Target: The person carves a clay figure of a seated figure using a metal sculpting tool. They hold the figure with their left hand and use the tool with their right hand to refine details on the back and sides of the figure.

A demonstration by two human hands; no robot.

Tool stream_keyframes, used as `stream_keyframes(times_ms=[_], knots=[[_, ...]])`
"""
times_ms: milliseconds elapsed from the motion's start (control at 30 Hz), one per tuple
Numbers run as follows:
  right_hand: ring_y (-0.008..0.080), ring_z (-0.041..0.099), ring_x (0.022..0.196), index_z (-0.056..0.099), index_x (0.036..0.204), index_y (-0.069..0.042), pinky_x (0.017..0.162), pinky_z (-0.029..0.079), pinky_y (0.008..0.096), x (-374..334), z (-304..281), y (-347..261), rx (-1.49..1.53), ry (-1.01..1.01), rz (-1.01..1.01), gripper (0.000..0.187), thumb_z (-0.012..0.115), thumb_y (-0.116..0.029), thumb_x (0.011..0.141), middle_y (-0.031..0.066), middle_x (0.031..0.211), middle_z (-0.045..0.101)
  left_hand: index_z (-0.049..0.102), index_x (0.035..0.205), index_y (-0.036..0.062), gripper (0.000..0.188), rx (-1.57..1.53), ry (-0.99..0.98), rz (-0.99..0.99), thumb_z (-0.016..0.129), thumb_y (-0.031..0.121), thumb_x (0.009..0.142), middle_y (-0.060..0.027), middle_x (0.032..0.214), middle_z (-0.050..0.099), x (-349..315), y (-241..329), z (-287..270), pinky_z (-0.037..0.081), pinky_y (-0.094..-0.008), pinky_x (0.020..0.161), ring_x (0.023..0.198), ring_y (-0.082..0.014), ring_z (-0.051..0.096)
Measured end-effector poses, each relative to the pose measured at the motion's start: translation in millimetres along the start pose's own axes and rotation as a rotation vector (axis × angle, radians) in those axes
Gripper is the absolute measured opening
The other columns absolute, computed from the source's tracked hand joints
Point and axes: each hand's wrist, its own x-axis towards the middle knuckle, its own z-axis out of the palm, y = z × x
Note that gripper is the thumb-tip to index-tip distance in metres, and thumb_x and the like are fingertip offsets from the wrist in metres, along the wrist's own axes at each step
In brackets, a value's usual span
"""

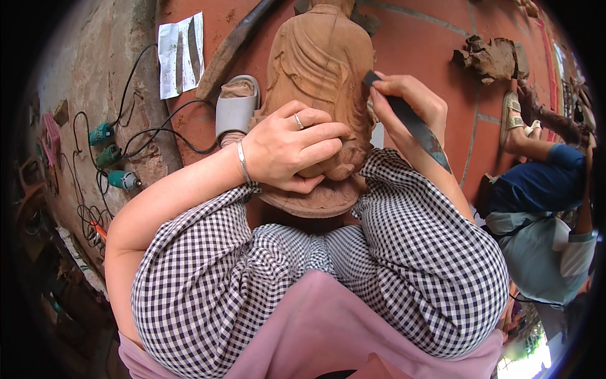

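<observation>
A carved wooden statue (315,57) of a robed figure lies between my knees, its head end away from me and its round base (312,201) close to my lap. My left hand (297,145), with a ring and a silver bracelet, grips the lower part of the statue with bent fingers. What lies under that palm is hidden. On the right, my right hand (413,104) pinches a dark strip of sandpaper (410,120) between thumb and fingers. The strip's upper end is beside the statue's right side; its lower end hangs along my wrist.
Corded green power tools (120,179) lie on the left, their black cables looping nearby. A white sheet with dark strips (181,55) and a wooden beam (230,54) are at the upper left. My sandalled foot (235,114) flanks the statue. A rough wood piece (489,60) and another person (536,196) are right.
</observation>
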Motion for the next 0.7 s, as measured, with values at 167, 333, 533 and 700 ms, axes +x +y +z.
stream_keyframes(times_ms=[167, 333, 533, 700], knots=[[0.0252, 0.074, 0.078, 0.073, 0.094, 0.001, 0.069, 0.057, 0.0321, 16, 3, -11, 0.055, 0.006, 0.090, 0.011, 0.077, -0.003, 0.084, 0.0149, 0.088, 0.074, 0.065, 0.108, 0.0078, 0.052, 0.025, -0.005, 0.006, 0.075, 0.033, 0.063, -0.0086, 0.133, 0.066, -3, -2, 3, 0.049, -0.0411, 0.089, 0.109, -0.0270, 0.063], [0.0260, 0.075, 0.079, 0.072, 0.092, 0.001, 0.070, 0.058, 0.0312, -6, -4, -8, 0.061, -0.039, 0.133, 0.010, 0.076, -0.002, 0.084, 0.0152, 0.088, 0.074, 0.065, 0.109, 0.0077, 0.053, 0.025, -0.019, 0.000, 0.076, 0.032, 0.063, -0.0085, 0.134, 0.066, -3, -2, 2, 0.049, -0.0402, 0.089, 0.110, -0.0268, 0.062], [0.0092, 0.067, 0.073, 0.068, 0.092, 0.002, 0.064, 0.052, 0.0237, -20, -16, -16, 0.349, -0.082, 0.509, 0.011, 0.075, -0.006, 0.091, 0.0062, 0.081, 0.071, 0.065, 0.111, 0.0073, 0.054, 0.007, -0.030, -0.011, 0.076, 0.031, 0.063, -0.0088, 0.134, 0.066, -2, -2, 1, 0.049, -0.0396, 0.089, 0.111, -0.0265, 0.062], [0.0046, 0.061, 0.071, 0.067, 0.100, 0.000, 0.061, 0.047, 0.0209, -9, 0, -13, 0.510, 0.013, 0.517, 0.014, 0.073, -0.011, 0.095, 0.0021, 0.081, 0.069, 0.065, 0.111, 0.0072, 0.055, 0.012, -0.036, -0.010, 0.077, 0.031, 0.063, -0.0088, 0.133, 0.066, -1, -1, -1, 0.049, -0.0393, 0.089, 0.111, -0.0264, 0.062]])
